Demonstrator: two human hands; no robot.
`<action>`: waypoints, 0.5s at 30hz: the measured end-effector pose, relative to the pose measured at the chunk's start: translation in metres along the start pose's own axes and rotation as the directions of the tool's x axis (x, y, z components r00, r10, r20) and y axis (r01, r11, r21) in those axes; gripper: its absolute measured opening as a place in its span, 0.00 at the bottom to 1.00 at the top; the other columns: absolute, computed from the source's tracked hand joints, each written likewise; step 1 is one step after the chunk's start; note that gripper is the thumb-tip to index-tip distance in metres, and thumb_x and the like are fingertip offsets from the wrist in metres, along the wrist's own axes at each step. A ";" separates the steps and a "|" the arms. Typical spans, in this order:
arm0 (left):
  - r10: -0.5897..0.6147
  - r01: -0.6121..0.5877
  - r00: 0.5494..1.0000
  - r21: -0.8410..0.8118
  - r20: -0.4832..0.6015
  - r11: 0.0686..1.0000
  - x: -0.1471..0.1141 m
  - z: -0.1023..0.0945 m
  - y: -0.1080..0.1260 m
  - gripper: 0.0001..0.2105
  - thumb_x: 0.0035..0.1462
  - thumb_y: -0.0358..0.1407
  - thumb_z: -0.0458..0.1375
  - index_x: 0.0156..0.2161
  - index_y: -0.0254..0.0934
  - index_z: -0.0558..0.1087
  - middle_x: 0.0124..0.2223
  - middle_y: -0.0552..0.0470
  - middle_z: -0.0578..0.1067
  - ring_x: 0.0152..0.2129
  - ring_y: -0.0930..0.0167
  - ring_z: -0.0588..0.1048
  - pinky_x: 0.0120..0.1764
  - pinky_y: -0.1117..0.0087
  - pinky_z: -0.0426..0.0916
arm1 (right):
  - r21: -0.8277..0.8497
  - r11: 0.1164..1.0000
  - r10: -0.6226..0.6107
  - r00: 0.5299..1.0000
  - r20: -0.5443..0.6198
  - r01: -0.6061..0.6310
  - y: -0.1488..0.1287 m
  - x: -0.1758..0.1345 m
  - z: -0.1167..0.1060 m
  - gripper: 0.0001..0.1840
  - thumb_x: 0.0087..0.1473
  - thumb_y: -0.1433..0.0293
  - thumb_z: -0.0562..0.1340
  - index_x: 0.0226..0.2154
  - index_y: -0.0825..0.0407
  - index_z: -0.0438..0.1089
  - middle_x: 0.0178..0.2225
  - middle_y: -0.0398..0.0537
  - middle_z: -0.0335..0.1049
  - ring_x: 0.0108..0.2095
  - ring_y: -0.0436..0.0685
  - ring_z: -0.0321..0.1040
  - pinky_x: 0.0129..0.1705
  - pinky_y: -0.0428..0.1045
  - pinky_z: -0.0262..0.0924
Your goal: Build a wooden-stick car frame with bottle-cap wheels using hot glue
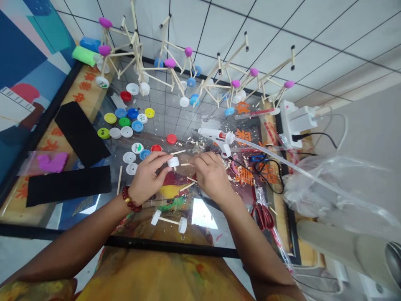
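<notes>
My left hand (pixel 150 173) pinches a white bottle cap (pixel 173 162) between thumb and fingers above the glass table. Just to its right, my right hand (pixel 208 171) is closed on a thin wooden stick (pixel 186 164), its tip pointing toward the cap. Whether stick and cap touch is hard to make out. Nearer my body lies a wheel-and-axle piece (pixel 169 220), two white caps joined by a stick. Loose cut sticks (pixel 187 187) lie below my hands. Beyond them rests a white glue gun (pixel 216 136) with a long glue stick in its back.
Several stick models (pixel 171 65) with purple clay and cap wheels stand along the tiled wall. Coloured caps (pixel 124 122) are scattered at the left, near black strips (pixel 70 184). Red-handled scissors (pixel 262 213), a black cable (pixel 275 179) and a power strip (pixel 291 125) are at the right.
</notes>
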State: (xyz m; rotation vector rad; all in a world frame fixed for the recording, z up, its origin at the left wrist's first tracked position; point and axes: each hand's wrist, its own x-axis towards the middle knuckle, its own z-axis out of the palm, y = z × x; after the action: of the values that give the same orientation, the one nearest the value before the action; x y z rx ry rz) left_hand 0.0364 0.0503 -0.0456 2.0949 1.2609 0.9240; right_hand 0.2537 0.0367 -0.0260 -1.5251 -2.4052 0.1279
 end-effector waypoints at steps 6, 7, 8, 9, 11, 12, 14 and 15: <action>0.003 -0.003 1.000 -0.006 -0.002 1.000 0.001 0.000 0.002 0.14 0.58 0.27 0.58 0.50 0.35 0.74 0.48 0.45 0.75 0.45 0.66 0.75 0.47 0.64 0.73 | 0.083 0.996 -0.035 0.999 -0.041 0.038 -0.007 -0.012 0.009 0.12 0.60 0.78 0.55 0.40 0.52 0.72 0.41 0.52 0.73 0.41 0.61 0.61 0.42 0.54 0.55; 0.005 -0.005 1.000 -0.006 -0.001 1.000 0.001 -0.001 0.002 0.14 0.58 0.27 0.58 0.50 0.35 0.74 0.48 0.45 0.75 0.45 0.66 0.75 0.47 0.64 0.73 | 0.091 0.995 -0.028 0.999 -0.043 0.032 -0.007 -0.012 0.010 0.12 0.60 0.78 0.55 0.40 0.52 0.72 0.41 0.52 0.73 0.41 0.61 0.61 0.42 0.54 0.55; 0.008 -0.008 1.000 -0.006 0.001 1.000 0.001 -0.001 0.002 0.14 0.58 0.27 0.58 0.50 0.36 0.74 0.48 0.46 0.75 0.45 0.66 0.75 0.47 0.64 0.73 | 0.094 0.995 -0.028 0.999 -0.045 0.032 -0.007 -0.012 0.011 0.12 0.60 0.78 0.55 0.40 0.52 0.72 0.42 0.52 0.73 0.42 0.61 0.61 0.42 0.54 0.55; 0.009 -0.009 1.000 -0.006 0.001 1.000 0.001 -0.001 0.002 0.14 0.58 0.27 0.58 0.50 0.36 0.74 0.48 0.46 0.75 0.45 0.66 0.75 0.47 0.64 0.73 | 0.094 0.995 -0.031 0.998 -0.046 0.036 -0.007 -0.012 0.012 0.11 0.60 0.78 0.56 0.40 0.52 0.72 0.42 0.52 0.73 0.42 0.61 0.61 0.42 0.54 0.54; 0.009 -0.009 1.000 -0.011 0.001 1.000 0.001 -0.001 0.002 0.15 0.58 0.26 0.57 0.50 0.37 0.74 0.48 0.46 0.75 0.45 0.67 0.74 0.47 0.64 0.73 | 0.092 0.995 -0.039 0.998 -0.049 0.044 -0.006 -0.011 0.013 0.11 0.59 0.78 0.56 0.41 0.52 0.72 0.42 0.51 0.73 0.42 0.61 0.60 0.42 0.54 0.54; 0.008 -0.008 1.000 -0.015 0.002 1.000 0.001 -0.001 0.002 0.14 0.58 0.27 0.57 0.50 0.37 0.74 0.48 0.46 0.75 0.45 0.67 0.74 0.47 0.64 0.73 | 0.092 0.995 -0.039 0.998 -0.049 0.044 -0.005 -0.011 0.013 0.11 0.59 0.78 0.56 0.41 0.52 0.72 0.42 0.51 0.73 0.42 0.61 0.60 0.41 0.54 0.53; 0.010 -0.010 1.000 -0.023 0.001 1.000 0.001 0.000 0.002 0.14 0.58 0.27 0.58 0.50 0.36 0.74 0.47 0.46 0.74 0.45 0.67 0.75 0.47 0.64 0.73 | 0.093 0.995 -0.035 0.998 -0.043 0.038 -0.005 -0.011 0.013 0.12 0.60 0.78 0.56 0.41 0.51 0.72 0.41 0.51 0.73 0.42 0.61 0.60 0.41 0.54 0.53; 0.009 -0.009 1.000 -0.026 0.000 1.000 0.000 0.000 0.002 0.14 0.58 0.27 0.58 0.49 0.36 0.74 0.47 0.46 0.74 0.45 0.67 0.75 0.47 0.64 0.73 | 0.093 0.995 -0.031 0.999 -0.039 0.034 -0.005 -0.011 0.014 0.11 0.60 0.77 0.56 0.41 0.51 0.72 0.41 0.51 0.73 0.41 0.61 0.60 0.41 0.54 0.52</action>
State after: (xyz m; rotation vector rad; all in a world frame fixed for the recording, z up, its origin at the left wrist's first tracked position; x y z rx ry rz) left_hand 0.0372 0.0500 -0.0441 2.0820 1.2339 0.9390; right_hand 0.2500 0.0258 -0.0401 -1.4337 -2.3587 0.2010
